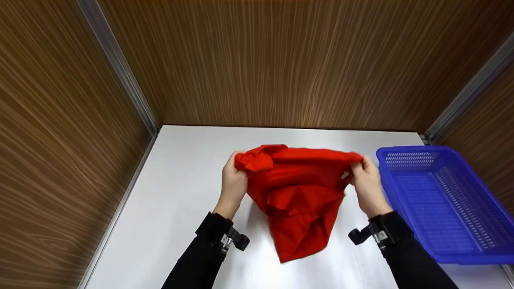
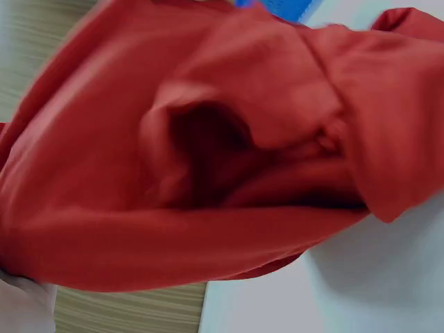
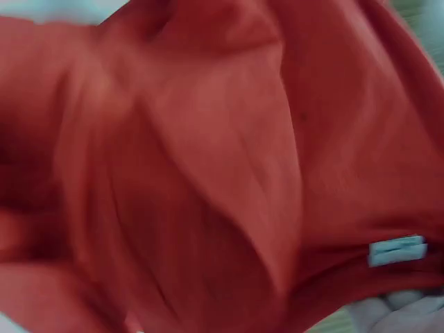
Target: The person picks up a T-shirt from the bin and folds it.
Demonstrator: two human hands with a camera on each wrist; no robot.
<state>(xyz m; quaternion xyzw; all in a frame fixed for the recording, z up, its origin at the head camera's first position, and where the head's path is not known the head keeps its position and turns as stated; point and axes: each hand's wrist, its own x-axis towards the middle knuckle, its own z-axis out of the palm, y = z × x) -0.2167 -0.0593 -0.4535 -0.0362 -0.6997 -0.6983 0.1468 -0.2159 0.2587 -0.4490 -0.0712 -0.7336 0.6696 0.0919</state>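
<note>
A red fabric garment (image 1: 305,200) hangs stretched between both hands above the white table. My left hand (image 1: 234,186) grips its upper left corner, where the cloth is bunched over the fingers. At the upper right corner, my right hand (image 1: 368,188) pinches the edge with thumb and fingers. Lower down the cloth falls in loose folds that narrow to a hem. A small pale label (image 3: 397,251) shows inside the edge near the right hand in the right wrist view. In the left wrist view the garment (image 2: 90,236) gapes in a dark fold.
To the right stands a blue plastic basket (image 1: 425,200) with perforated walls and nothing inside. The white table (image 1: 176,180) lies beneath the hands. Brown wood-grain panels (image 1: 281,64) wall the back and both sides, with grey metal strips at the corners.
</note>
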